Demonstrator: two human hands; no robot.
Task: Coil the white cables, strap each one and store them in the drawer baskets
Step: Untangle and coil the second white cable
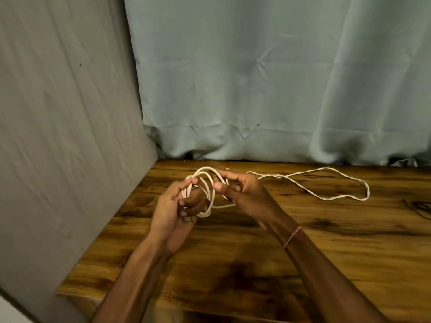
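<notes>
A thin white cable lies partly coiled over the wooden table. My left hand grips several loops of it, fingers curled round the bundle, with a small plug end at its lower fingers. My right hand pinches a strand at the top right of the loops, just beside the left hand. The loose remainder of the cable trails right across the table in a long doubled loop. No strap or drawer basket is in view.
A grey wall panel stands close on the left. A pale green curtain hangs behind the table's far edge. The table's front edge runs at the lower left. A dark scribble-like mark sits at the far right.
</notes>
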